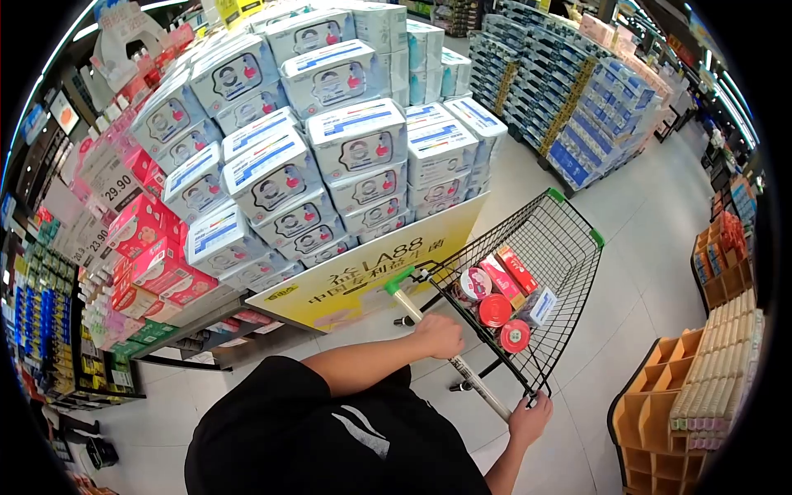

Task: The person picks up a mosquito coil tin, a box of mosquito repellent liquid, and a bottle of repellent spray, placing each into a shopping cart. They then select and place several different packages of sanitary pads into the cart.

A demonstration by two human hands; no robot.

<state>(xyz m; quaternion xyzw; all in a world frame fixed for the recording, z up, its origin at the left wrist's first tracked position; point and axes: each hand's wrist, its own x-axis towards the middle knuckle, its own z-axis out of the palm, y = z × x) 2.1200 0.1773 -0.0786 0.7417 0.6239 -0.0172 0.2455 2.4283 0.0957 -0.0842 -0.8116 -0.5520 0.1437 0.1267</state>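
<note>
Open floor [615,272] ran along the cart's [569,247] right side — to the wooden shelves [652,412]. Stacked white packs [272,177] and a yellow sign [371,268] blocked the left; the blue pallet stack [590,124] stood far ahead.

A person wears a loose black short-sleeved top [289,437], its front marked by a pale print [363,433] of two curved, tapering shapes: a slim white stroke and, just beside it, a broader light-grey band. Solid black fabric surrounds the print. To the left of the print, the wide left sleeve [280,381] ends in a rounded edge, leaving the forearm bare. Farther out from the print, the left hand [440,336] and right hand [529,419] are bare.
</note>
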